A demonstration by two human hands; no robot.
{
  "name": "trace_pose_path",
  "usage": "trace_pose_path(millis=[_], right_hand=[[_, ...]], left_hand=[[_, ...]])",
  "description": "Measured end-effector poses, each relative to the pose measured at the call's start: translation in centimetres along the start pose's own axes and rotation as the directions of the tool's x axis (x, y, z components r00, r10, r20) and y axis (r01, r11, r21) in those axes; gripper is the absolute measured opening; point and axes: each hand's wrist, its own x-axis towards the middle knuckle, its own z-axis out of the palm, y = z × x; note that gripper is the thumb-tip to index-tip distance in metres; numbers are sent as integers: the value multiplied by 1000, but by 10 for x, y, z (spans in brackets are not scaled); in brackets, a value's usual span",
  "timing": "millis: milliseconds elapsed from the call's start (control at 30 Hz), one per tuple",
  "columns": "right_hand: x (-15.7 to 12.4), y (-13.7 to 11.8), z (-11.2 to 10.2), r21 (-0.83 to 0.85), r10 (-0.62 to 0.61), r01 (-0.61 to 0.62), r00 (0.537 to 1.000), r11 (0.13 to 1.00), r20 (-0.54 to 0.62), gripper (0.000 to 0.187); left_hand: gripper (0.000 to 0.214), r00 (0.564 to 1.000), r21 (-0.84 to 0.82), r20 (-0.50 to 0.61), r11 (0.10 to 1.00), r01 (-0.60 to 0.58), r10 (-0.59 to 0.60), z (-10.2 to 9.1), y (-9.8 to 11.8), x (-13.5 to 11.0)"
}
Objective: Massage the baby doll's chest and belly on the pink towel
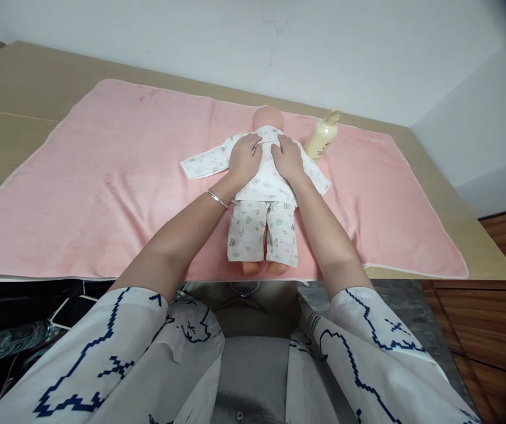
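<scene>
A baby doll lies on a pink blanket, its head pointing away from me and its feet at the near edge. It wears a white printed long-sleeved top and matching trousers. My left hand rests flat on the left side of the top near the shoulder, fingers stretched out. On the right side of the top, my right hand lies the same way. Neither hand grips anything; parts of the top are hidden under them. A pale yellow pump bottle is beside the doll's right-hand sleeve.
The blanket covers much of a wooden table set against a white wall. Below the table's near edge, a clear plastic bottle lies at left. A small round fan shows in front of me. Wooden drawers stand at right.
</scene>
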Motion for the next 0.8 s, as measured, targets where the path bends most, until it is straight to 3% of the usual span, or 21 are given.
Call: trace_pose_path(millis=[800], right_hand=[[-2, -6, 1, 0, -25, 25, 998, 1000, -55, 50]], left_hand=[[35, 1000, -22, -13, 1000, 13, -13, -1, -1, -1]])
